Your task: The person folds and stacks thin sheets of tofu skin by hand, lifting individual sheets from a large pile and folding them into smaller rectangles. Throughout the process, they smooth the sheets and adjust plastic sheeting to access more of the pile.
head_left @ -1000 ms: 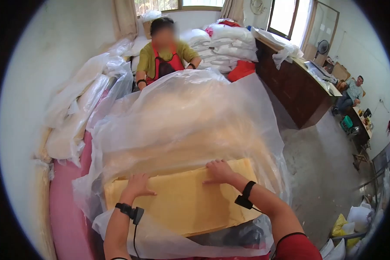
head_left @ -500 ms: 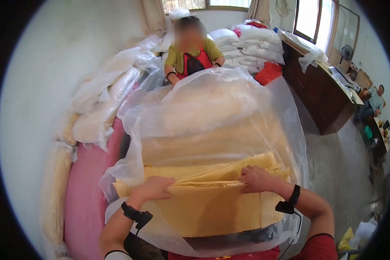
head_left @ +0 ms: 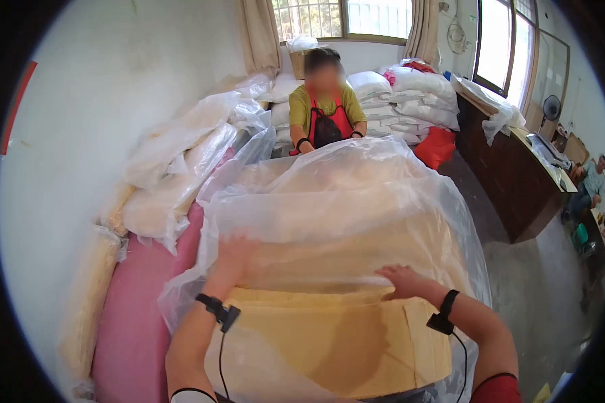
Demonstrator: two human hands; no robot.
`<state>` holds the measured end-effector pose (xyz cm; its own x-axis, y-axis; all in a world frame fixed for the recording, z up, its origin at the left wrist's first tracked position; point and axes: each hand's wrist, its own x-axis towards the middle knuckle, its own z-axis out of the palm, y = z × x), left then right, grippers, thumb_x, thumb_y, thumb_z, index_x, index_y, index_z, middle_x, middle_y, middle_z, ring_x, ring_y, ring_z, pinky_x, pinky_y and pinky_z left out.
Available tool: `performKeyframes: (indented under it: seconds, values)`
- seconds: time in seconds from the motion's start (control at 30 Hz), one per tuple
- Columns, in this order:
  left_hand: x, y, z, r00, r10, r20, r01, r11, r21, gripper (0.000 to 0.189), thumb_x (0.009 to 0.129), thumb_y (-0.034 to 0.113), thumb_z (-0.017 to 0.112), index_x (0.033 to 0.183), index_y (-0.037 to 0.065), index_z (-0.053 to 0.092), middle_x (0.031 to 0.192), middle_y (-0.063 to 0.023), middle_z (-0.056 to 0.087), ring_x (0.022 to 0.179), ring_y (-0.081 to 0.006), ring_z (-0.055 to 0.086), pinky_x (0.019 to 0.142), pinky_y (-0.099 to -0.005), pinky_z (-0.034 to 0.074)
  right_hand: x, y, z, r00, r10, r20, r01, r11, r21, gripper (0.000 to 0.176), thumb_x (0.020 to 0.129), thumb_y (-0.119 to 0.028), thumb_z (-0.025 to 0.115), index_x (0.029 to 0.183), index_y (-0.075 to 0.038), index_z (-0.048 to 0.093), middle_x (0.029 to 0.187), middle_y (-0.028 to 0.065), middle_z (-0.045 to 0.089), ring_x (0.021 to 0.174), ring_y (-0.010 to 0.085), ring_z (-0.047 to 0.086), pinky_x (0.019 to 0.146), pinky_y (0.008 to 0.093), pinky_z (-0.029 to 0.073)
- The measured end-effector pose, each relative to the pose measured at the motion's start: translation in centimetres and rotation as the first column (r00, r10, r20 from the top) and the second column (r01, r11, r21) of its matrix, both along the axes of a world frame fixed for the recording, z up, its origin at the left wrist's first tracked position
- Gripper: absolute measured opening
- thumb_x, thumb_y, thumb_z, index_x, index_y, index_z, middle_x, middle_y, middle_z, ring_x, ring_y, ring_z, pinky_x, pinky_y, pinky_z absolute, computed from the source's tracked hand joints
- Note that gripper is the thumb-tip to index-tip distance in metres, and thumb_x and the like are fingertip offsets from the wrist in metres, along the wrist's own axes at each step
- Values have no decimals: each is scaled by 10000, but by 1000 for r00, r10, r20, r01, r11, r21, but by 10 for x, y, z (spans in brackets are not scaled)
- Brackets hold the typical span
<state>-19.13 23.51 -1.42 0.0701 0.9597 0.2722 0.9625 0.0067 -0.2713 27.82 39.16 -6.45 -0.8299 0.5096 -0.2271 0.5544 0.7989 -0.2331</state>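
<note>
A broad stack of thin yellow sheets (head_left: 296,336) lies in front of me, its near part bare. Clear plastic sheeting (head_left: 329,221) spreads over the far part, its front edge running across the stack between my hands. My left hand (head_left: 235,260) is over the left end of that edge, its fingers smeared by motion. At the right end, my right hand (head_left: 405,281) rests by the edge with its fingers stretched out to the left and apart. Each wrist wears a black strap with a small box.
Across the stack a person (head_left: 326,114) in a red apron has hands at the plastic's far side. Plastic-wrapped bundles (head_left: 181,154) lie along the left wall near a pink slab (head_left: 138,309). White sacks (head_left: 420,101) are piled behind, and a dark wooden counter (head_left: 504,174) stands right.
The loose sheet edges I was gripping are out of sight, and plastic now reaches the spot. My left hand has moved up and forward; the right hand's fingers have opened. My view has tilted up.
</note>
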Motion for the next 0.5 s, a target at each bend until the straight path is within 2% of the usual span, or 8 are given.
performKeyframes:
  seconds: [0.07, 0.1, 0.17, 0.27, 0.33, 0.4, 0.43, 0.5]
  values:
    - [-29, 21, 19, 967, 178, -180, -181, 984, 0, 1020, 610, 490, 830, 1472, 251, 340, 1588, -141, 128, 1434, -405, 163, 1038, -700, 244, 6, 51, 2, 995, -99, -9, 99, 985, 142, 902, 719, -484, 771, 1454, -170, 353, 1454, 177, 390, 1318, 386, 391, 1045, 533, 343]
    - [-40, 30, 23, 969, 177, -173, -180, 984, -3, 1020, 610, 490, 830, 1472, 251, 340, 1588, -141, 128, 1434, -405, 163, 1038, -700, 244, 13, 80, -4, 990, -137, -45, 143, 965, 220, 907, 712, -466, 779, 1451, -157, 354, 1464, 181, 373, 1325, 389, 377, 1045, 532, 342]
    - [-55, 48, 23, 926, 352, -134, -365, 926, -96, 1183, 547, 558, 842, 1519, 287, 223, 1603, -121, 78, 1443, -407, 147, 1058, -691, 231, 17, 127, -2, 966, -246, -74, 255, 887, 385, 906, 700, -439, 792, 1450, -159, 368, 1465, 179, 369, 1338, 364, 364, 1060, 535, 325]
    - [-68, 80, 1, 893, 450, 4, -439, 874, -208, 1260, 500, 588, 850, 1527, 285, 185, 1597, -126, 114, 1419, -424, 213, 1044, -702, 246, -4, 179, 11, 957, -236, -170, 290, 821, 491, 893, 691, -391, 796, 1445, -166, 374, 1494, 147, 339, 1387, 334, 307, 1089, 549, 277]
    - [-79, 95, -26, 898, 433, 80, -391, 867, -308, 1234, 506, 583, 847, 1521, 301, 205, 1577, -124, 181, 1410, -400, 250, 1053, -672, 267, -38, 200, 19, 962, -209, -176, 270, 833, 483, 887, 695, -376, 792, 1447, -169, 369, 1508, 129, 325, 1400, 320, 291, 1100, 552, 257]
    - [-74, 99, -52, 890, 425, 166, -334, 855, -398, 1208, 511, 579, 845, 1514, 317, 225, 1557, -121, 248, 1400, -376, 287, 1062, -642, 288, -67, 216, 21, 976, 21, -218, 139, 713, 688, 789, 724, -410, 754, 1405, -166, 436, 1421, 103, 446, 1376, 284, 342, 1093, 549, 259]
    - [-61, 96, -58, 908, 395, 139, -281, 822, -495, 1134, 542, 575, 832, 1494, 300, 279, 1497, -119, 333, 1360, -367, 346, 1050, -623, 313, -71, 223, 11, 977, 21, -211, 130, 727, 675, 789, 724, -410, 754, 1405, -166, 436, 1421, 103, 446, 1376, 284, 342, 1093, 549, 259]
    - [-62, 86, -70, 925, 363, 107, -234, 771, -593, 1062, 573, 571, 819, 1474, 284, 334, 1437, -116, 419, 1320, -357, 404, 1037, -604, 338, -80, 233, -11, 990, -81, -115, 130, 840, 526, 600, 782, -437, 685, 1290, -150, 548, 1206, 95, 594, 1244, 271, 484, 1051, 551, 289]
